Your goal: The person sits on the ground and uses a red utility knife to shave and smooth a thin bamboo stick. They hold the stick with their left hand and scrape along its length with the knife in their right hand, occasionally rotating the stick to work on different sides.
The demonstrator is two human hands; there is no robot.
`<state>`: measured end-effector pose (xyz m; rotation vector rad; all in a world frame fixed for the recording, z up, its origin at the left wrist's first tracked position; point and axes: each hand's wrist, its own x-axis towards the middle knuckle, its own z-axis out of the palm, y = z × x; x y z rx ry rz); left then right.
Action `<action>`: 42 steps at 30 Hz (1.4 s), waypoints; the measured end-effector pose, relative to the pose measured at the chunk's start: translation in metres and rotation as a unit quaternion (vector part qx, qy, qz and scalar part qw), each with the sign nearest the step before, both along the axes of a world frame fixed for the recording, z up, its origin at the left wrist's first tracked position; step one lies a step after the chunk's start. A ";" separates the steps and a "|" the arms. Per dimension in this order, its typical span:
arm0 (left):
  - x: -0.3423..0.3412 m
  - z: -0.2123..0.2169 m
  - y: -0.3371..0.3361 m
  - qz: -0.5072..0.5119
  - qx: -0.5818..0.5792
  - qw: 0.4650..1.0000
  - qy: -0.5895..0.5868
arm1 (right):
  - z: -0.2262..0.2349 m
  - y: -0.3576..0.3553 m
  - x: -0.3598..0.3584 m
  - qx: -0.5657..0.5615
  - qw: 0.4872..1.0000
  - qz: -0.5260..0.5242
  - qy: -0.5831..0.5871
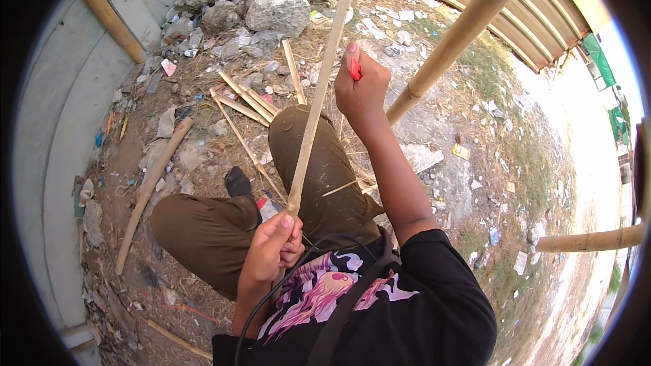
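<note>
Left hand (271, 247), fingers wrapped on the near end of a thin bamboo strip (317, 95), pins it across the raised knee (298, 129) for support. Right hand (359, 88) grips a red-handled knife (354, 68) against it farther up.

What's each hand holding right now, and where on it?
The left hand grips the near end of a thin bamboo strip. The right hand, beside the strip higher up, holds a red-handled tool by its handle.
</note>
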<state>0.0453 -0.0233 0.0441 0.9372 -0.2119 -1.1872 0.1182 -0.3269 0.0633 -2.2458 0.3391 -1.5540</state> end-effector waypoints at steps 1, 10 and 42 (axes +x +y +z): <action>0.000 -0.001 0.002 0.013 0.003 1.000 -0.003 | 0.000 -0.002 0.000 0.044 0.999 0.009 -0.006; -0.008 -0.006 0.020 -0.038 0.029 0.999 0.003 | 0.016 -0.023 0.011 -0.047 0.989 -0.115 0.074; -0.022 -0.022 0.071 -0.037 0.187 0.981 0.043 | -0.053 0.006 -0.098 0.440 0.793 0.306 0.291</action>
